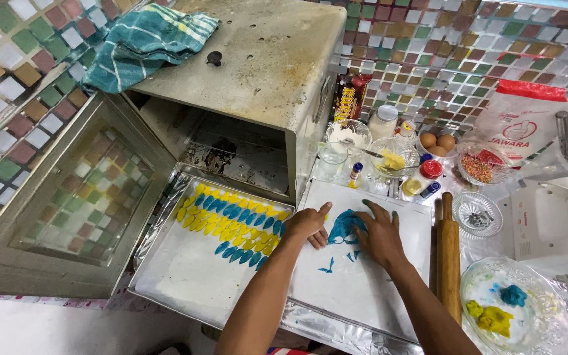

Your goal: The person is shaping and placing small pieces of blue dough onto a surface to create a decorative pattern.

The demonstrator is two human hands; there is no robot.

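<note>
Risks first, biggest down. Open metal oven (258, 72) with glass door (67, 197) swung out just left of left hand (307, 223): possible knock or burn if hot, heat not visible. Baking tray (165, 276) of yellow and blue dough leaves (231, 223) touching close beside left hand: elbow or wrist drift could smear rows. White floured board (376, 289) under both hands, lying on foil: could slide under pressing. Rolling pin (450, 256) just right of right hand (379, 233), could roll off worktop (8, 329). Glass bowl (514, 309) of spare dough near right forearm, easy to bump.

Blue dough (344, 227): thin, ragged flattened patch between both hands, small scraps below it, likely sticky and prone to tearing. Left hand curled narrow, fingertips on dough edge; right hand spread wide, flat, pressing, holding nothing.
</note>
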